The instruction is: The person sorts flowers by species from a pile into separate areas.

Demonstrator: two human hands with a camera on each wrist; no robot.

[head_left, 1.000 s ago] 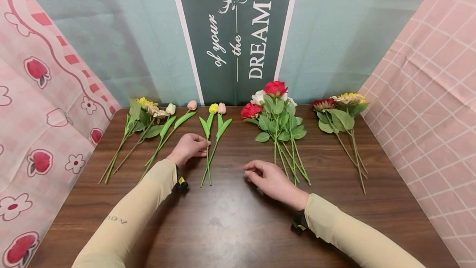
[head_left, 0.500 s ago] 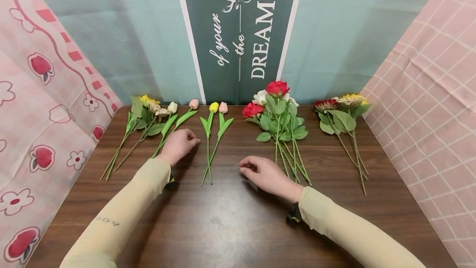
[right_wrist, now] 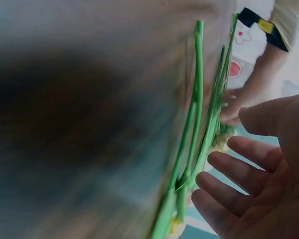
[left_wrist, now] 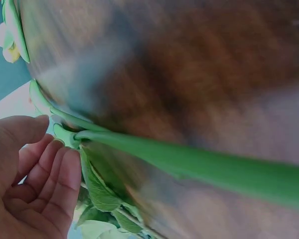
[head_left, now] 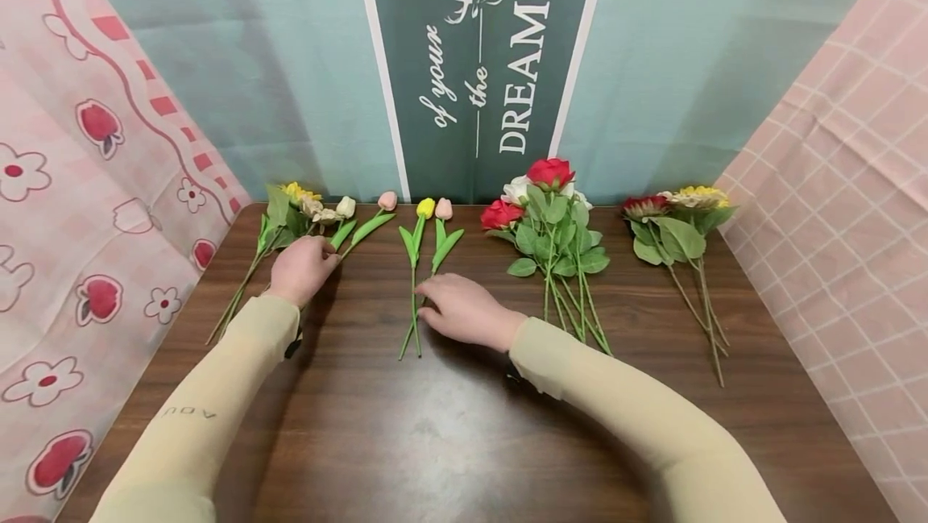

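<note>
both arms wear snug beige sleeves [head_left: 217, 394] reaching to the wrists, the left one printed with small dark letters, with a black wrist strap [right_wrist: 261, 23] bearing a yellow tag

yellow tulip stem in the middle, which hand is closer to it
Right. The right hand has its fingertips at the yellow tulip stem, midway along. The left hand is off to the left, on the cream and pink tulip stems.
</note>
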